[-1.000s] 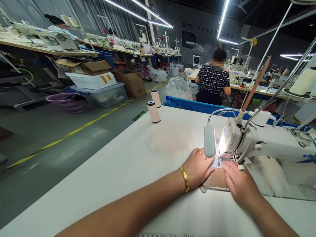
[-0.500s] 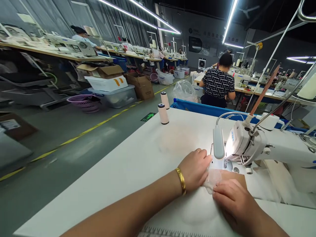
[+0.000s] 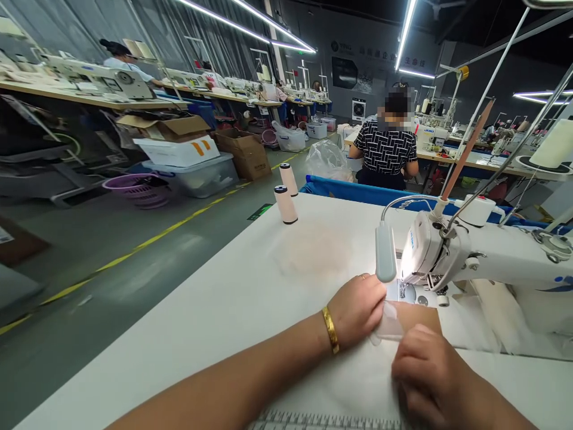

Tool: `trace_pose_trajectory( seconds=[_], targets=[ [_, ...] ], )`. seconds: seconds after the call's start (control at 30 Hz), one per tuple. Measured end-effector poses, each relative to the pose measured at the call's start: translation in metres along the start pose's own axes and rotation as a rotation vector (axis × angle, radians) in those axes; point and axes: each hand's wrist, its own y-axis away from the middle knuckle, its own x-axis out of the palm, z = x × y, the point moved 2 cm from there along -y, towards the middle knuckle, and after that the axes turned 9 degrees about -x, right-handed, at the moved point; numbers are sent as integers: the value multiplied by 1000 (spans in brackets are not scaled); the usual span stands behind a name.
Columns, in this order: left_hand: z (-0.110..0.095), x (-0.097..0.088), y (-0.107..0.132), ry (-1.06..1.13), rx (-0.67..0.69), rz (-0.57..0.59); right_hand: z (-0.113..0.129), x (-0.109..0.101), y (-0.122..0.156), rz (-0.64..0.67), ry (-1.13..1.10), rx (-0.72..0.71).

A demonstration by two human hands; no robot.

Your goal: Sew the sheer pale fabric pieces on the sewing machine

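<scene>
My left hand, with a gold bracelet at the wrist, is closed at the left edge of a small sheer pale fabric piece. The fabric lies beside and partly over a flat tan piece, just in front of the sewing machine's needle area. My right hand is curled, slightly blurred, to the right of the fabric and apart from it; whatever its fingers may hold is hidden. A grey lamp on a bent metal neck hangs over the needle area.
Two pale thread spools stand at the white table's far left edge. A ruler strip runs along the near edge. Blue cloth hangs behind the table. A co-worker sits ahead at another machine.
My right hand has let go of the sheer fabric and drawn back toward me. My left hand stays at the fabric's left edge. The view has shifted slightly.
</scene>
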Motion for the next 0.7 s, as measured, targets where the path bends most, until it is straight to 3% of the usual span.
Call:
trace_pose_trajectory(
  seconds=[0.13, 0.23, 0.37, 0.53, 0.7],
  targets=[
    [-1, -8, 2, 160, 4, -70, -14, 0, 9, -209, 74, 313],
    [-6, -12, 4, 229, 36, -91, -24, 6, 11, -257, 66, 456],
    [-17, -13, 7, 304, 95, -71, -30, 10, 9, -271, 32, 460],
    [-27, -6, 8, 186, 158, -219, -27, 8, 7, -327, 107, 419],
    [-26, -3, 9, 175, 198, -295, -25, 8, 5, -337, 178, 356]
  ],
)
